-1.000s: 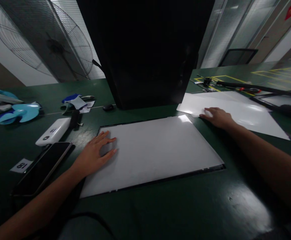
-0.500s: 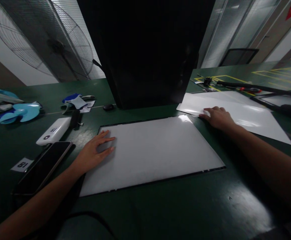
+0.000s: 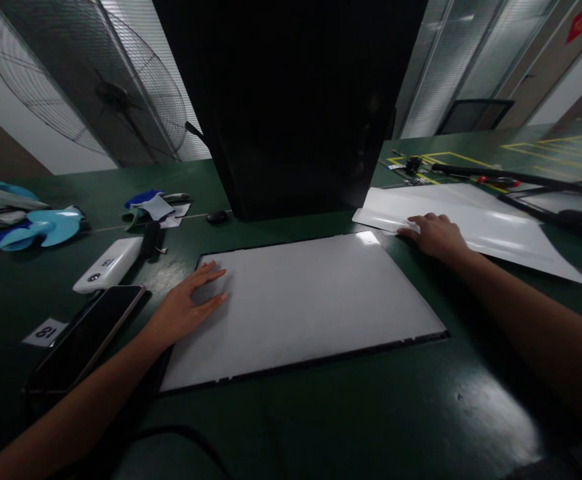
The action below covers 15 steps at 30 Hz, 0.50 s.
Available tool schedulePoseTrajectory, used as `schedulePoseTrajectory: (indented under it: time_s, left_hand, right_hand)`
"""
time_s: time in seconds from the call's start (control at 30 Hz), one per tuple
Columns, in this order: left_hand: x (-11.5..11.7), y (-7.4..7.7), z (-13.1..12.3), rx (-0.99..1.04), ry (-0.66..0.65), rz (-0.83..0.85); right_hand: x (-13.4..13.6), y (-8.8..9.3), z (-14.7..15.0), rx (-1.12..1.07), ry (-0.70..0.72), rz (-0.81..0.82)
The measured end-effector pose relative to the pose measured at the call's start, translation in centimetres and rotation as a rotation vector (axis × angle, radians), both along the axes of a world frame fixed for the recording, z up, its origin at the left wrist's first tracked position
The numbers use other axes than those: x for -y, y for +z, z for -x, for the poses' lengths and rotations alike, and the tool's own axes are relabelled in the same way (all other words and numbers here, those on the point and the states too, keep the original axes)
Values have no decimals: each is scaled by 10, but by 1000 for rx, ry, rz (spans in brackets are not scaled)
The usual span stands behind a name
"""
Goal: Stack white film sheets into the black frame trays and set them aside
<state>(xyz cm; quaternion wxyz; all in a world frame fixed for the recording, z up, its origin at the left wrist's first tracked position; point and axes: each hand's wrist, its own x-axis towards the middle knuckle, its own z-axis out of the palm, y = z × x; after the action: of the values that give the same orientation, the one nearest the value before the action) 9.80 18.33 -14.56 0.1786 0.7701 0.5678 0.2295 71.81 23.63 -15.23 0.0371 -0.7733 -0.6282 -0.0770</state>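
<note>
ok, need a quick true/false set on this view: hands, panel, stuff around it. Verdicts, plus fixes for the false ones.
1. The left hand is at the left end of the white panel. True.
2. The right hand is at the panel's near edge. False: it is at the glossy white sheet, to the panel's right and farther back.
3. The phone lies to the right of the panel. False: it lies to the left.
4. The white device lies beyond the phone. True.
5. The large black object stands between the person and the panel. False: it stands beyond the panel.
</note>
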Motion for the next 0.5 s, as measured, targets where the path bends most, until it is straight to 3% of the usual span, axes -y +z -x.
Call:
schedulePoseTrajectory:
  time_s: [0.5]
  left_hand:
    - [0, 2, -1, -43, -43, -13]
  right_hand:
    - [3, 12, 0, 45, 78, 88]
